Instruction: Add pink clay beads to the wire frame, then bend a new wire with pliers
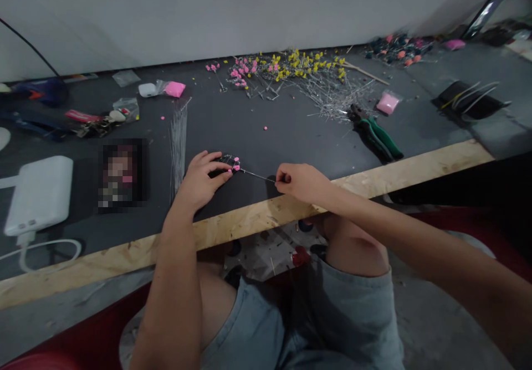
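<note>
My left hand [205, 179] is at the table's front, thumb and index fingertip closed at a small wire piece with pink blobs [236, 164]; its other fingers reach out over the table. From that piece a thin straight wire [257, 176] runs right. My right hand [301, 181] pinches the wire's far end between thumb and fingers, the rest curled. Left of my left hand lies a bundle of straight thin wires [178, 137]. Green-handled pliers [376, 134] rest to the right, beyond my right hand.
Along the wall lie wire stems with pink [243, 70] and yellow tips [299, 62], loose wires [332, 96], and a dark and coral pile [399, 51]. Pink packets [388, 102] lie about. A white power bank [41, 193] with cable stands left. A wooden edge [249, 220] borders the table.
</note>
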Action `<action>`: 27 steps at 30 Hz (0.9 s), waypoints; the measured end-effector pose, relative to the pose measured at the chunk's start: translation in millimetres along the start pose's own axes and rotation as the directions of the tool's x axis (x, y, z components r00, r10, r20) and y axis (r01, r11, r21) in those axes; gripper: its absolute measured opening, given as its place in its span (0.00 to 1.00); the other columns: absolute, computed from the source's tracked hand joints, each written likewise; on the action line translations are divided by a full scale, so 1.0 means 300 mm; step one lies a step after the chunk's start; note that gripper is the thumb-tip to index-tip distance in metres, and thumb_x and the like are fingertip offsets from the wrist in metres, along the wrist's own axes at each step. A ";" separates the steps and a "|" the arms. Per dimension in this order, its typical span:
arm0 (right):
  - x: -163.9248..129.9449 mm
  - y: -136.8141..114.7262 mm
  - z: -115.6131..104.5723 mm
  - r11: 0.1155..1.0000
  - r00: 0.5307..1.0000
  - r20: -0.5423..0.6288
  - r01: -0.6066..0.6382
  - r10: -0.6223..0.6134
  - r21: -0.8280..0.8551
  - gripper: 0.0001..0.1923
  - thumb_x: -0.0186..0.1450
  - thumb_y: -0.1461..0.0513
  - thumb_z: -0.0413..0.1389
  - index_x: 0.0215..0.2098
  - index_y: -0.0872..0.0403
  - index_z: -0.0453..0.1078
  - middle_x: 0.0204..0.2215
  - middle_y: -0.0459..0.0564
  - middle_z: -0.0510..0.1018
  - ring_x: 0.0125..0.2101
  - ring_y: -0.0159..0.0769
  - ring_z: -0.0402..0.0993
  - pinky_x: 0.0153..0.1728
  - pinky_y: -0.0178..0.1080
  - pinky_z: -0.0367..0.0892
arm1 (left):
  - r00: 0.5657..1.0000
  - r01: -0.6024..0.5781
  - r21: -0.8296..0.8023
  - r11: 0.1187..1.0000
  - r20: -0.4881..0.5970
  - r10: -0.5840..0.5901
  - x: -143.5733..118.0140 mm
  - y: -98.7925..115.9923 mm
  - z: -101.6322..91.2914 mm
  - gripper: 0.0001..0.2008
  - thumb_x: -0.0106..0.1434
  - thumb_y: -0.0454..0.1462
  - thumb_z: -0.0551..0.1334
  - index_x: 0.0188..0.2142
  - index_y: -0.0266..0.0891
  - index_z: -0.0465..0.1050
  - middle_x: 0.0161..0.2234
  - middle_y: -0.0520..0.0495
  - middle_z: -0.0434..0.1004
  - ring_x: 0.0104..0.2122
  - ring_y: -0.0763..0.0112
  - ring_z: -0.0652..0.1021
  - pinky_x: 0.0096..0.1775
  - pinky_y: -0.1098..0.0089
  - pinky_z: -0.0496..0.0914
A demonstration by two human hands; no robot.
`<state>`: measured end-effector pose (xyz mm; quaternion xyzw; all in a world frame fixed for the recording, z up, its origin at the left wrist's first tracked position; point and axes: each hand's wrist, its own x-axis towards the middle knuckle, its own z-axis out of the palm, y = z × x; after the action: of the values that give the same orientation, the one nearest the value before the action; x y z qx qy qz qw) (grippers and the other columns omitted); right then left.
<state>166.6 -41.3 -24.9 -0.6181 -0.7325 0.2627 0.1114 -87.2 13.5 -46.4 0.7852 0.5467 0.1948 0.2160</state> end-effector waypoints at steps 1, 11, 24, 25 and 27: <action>0.000 0.000 0.000 1.000 1.000 -0.002 0.001 -0.001 -0.003 0.03 0.57 0.60 0.53 0.29 0.51 0.68 0.24 0.42 0.75 0.22 0.27 0.64 0.22 0.32 0.50 | 1.000 -0.004 0.013 1.000 0.001 0.004 0.000 -0.001 0.000 0.12 0.59 0.45 0.59 0.37 0.43 0.76 0.55 0.48 0.67 0.60 0.58 0.57 0.59 0.54 0.53; 0.004 -0.002 0.001 1.000 1.000 0.000 -0.015 0.015 -0.014 0.04 0.57 0.59 0.53 0.29 0.51 0.68 0.24 0.43 0.75 0.23 0.29 0.66 0.23 0.33 0.51 | 1.000 -0.001 0.017 1.000 0.014 0.001 -0.006 0.009 -0.009 0.13 0.59 0.44 0.60 0.41 0.44 0.75 0.55 0.47 0.67 0.60 0.59 0.58 0.59 0.54 0.53; 0.004 -0.009 -0.003 0.999 0.999 0.019 -0.031 0.032 -0.035 0.04 0.57 0.60 0.53 0.30 0.51 0.69 0.25 0.43 0.76 0.24 0.29 0.66 0.23 0.33 0.52 | 1.000 -0.007 0.016 1.000 0.023 0.006 -0.006 0.020 -0.010 0.10 0.58 0.40 0.59 0.39 0.46 0.75 0.55 0.49 0.66 0.60 0.60 0.58 0.59 0.53 0.52; 0.005 -0.009 -0.003 0.999 0.999 0.018 -0.034 0.035 -0.039 0.05 0.58 0.59 0.53 0.30 0.51 0.69 0.25 0.43 0.76 0.24 0.29 0.66 0.23 0.33 0.52 | 1.000 0.000 0.014 1.000 0.025 0.000 -0.007 0.021 -0.009 0.10 0.58 0.40 0.59 0.39 0.46 0.75 0.55 0.49 0.66 0.60 0.60 0.58 0.59 0.52 0.52; 0.005 -0.009 -0.002 0.998 0.999 0.017 -0.034 0.035 -0.044 0.05 0.58 0.59 0.53 0.30 0.51 0.69 0.25 0.43 0.76 0.24 0.30 0.66 0.23 0.33 0.52 | 1.000 0.009 0.010 1.000 0.025 -0.009 -0.007 0.022 -0.007 0.10 0.58 0.40 0.59 0.39 0.46 0.75 0.55 0.50 0.66 0.60 0.59 0.58 0.59 0.52 0.52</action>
<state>164.2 -40.0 -23.3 -0.6305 -0.7283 0.2538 0.0870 -83.8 9.8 -41.0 0.7863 0.5484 0.1813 0.2196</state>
